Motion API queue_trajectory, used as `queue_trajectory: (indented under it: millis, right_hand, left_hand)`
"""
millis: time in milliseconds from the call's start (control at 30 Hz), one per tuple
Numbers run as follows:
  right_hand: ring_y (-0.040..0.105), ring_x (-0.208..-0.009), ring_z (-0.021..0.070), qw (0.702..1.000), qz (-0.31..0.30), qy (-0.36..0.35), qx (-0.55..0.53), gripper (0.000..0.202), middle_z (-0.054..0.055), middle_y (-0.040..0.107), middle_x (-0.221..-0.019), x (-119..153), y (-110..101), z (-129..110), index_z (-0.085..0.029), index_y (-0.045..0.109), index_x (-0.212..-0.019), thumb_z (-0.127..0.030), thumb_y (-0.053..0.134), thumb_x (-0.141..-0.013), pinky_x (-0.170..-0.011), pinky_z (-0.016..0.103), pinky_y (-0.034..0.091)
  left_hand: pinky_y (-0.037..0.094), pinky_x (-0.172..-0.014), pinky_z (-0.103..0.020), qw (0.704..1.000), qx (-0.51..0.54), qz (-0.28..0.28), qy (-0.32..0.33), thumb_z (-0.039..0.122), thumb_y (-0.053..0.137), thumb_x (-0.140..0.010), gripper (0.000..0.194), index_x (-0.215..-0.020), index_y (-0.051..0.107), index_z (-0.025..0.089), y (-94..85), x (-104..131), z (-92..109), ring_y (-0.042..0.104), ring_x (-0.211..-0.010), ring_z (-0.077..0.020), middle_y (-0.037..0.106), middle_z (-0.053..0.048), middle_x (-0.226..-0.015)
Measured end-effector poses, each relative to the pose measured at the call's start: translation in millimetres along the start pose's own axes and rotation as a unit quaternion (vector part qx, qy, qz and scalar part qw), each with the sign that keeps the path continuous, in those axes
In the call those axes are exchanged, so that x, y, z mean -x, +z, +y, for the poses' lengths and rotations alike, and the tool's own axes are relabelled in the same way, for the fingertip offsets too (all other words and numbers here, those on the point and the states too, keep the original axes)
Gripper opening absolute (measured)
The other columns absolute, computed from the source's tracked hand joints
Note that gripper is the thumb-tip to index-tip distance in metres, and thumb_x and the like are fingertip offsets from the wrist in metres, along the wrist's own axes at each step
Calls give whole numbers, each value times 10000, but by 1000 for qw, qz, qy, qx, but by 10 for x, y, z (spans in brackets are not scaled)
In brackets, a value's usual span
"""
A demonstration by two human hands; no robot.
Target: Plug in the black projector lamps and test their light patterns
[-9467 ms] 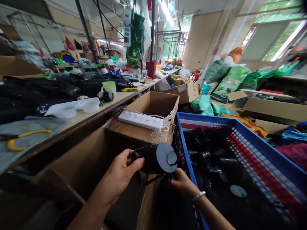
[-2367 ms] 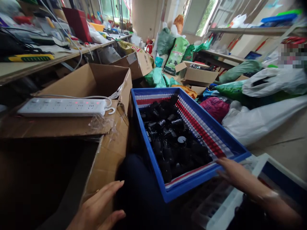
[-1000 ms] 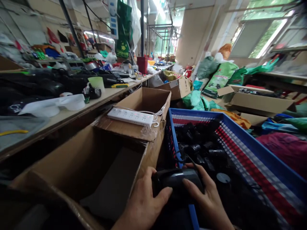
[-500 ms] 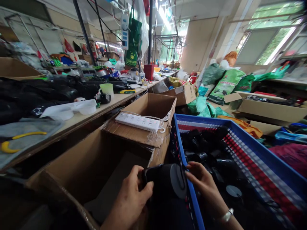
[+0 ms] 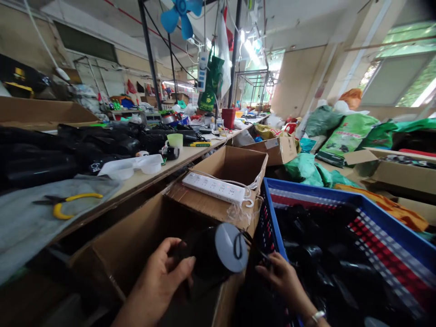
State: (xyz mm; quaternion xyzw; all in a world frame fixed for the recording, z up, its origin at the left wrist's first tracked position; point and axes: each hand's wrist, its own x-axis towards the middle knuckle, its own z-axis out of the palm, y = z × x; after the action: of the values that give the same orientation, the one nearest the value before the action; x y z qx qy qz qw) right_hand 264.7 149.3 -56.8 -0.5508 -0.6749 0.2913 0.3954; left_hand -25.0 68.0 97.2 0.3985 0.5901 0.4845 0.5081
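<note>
A black cylinder (image 5: 204, 254) with a grey round end is gripped at its left side by my left hand (image 5: 160, 272), over the open cardboard box (image 5: 136, 227). From the grey end a thin black cord (image 5: 250, 238) runs toward my right hand (image 5: 284, 277), whose fingers are pinched round it beside the basket's near edge. The blue plastic basket (image 5: 277, 222) on the right holds several similar black items (image 5: 320, 263).
A white power strip (image 5: 214, 188) lies on a box flap ahead. On the left table (image 5: 136, 179) are yellow-handled pliers (image 5: 76, 200), a clear plastic tray (image 5: 132, 167) and black parts. Green sacks (image 5: 350, 136) stand at the back right.
The view has turned left. My left hand has carried the cylinder left over the box, its grey end now facing me more. The cord now stretches between the cylinder and my right hand.
</note>
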Motion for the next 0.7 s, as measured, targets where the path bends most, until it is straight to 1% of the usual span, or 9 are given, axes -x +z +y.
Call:
queue_trajectory:
  millis: [100,200,233,267,367,433,533,633,700]
  right_hand:
    - [517,-609,137,997,10,-55,56,343,42,550,-723,-395,-197,-296,-164,625,-655,-491,577,-747,-557,256,440]
    - [559,-641,154,995,2,-92,34,320,47,605,-719,-966,-253,-740,-160,634,-791,-470,559,-769,-591,262,453]
    - [574,-642,160,995,-7,-100,17,317,48,627,-723,-1168,-220,-889,-156,629,-837,-458,570,-761,-586,262,458]
    - [584,-624,163,994,2,-107,9,316,48,638,-707,-1365,-163,-1024,-151,623,-855,-446,580,-752,-569,262,458]
    - [606,-623,169,985,23,-142,92,229,54,659,-680,-1868,101,-1293,-149,622,-811,-362,541,-783,-583,262,451]
    - [624,-676,176,972,36,-167,161,190,69,678,-739,-2098,281,-1354,-151,618,-849,-286,489,-811,-619,262,446]
    - [631,-701,187,961,31,-193,198,205,85,683,-783,-2287,450,-1344,-152,599,-913,-238,432,-833,-608,258,428]
    - [630,-668,188,953,-6,-218,212,204,74,672,-722,-2360,484,-1327,-166,597,-848,-259,416,-847,-582,249,410]
    - [629,-644,180,943,-28,-239,229,207,63,665,-688,-2382,471,-1332,-174,588,-806,-265,408,-856,-572,239,403]
  left_hand:
    - [368,-336,-176,995,76,68,-4,428,668,-656,467,-974,424,190,-138,-39,22,466,-387,-100,565,53,-499]
    - [397,-343,-198,982,153,106,4,371,699,-626,451,-955,449,190,-161,-91,26,489,-396,-110,576,50,-520]
    - [405,-349,-204,979,170,117,1,352,699,-625,446,-957,449,190,-153,-115,22,493,-386,-110,587,45,-523]
    - [407,-355,-206,975,183,124,-3,335,696,-625,444,-962,446,189,-143,-143,13,497,-375,-110,599,37,-524]
    - [403,-361,-197,968,214,128,-18,322,688,-628,459,-985,439,176,-118,-247,-59,513,-372,-115,612,17,-507]
    - [405,-357,-202,965,227,126,-30,344,699,-616,498,-1001,433,174,-117,-324,-142,519,-371,-122,608,19,-499]
    - [410,-342,-226,965,229,113,-55,402,721,-588,589,-1038,422,167,-133,-421,-273,514,-350,-138,597,22,-479]
    - [420,-349,-239,967,230,94,-63,406,714,-609,590,-1059,422,161,-146,-480,-366,518,-359,-138,600,22,-499]
    - [422,-352,-240,965,235,95,-60,387,709,-625,564,-1059,426,165,-147,-507,-410,522,-367,-133,612,20,-540]
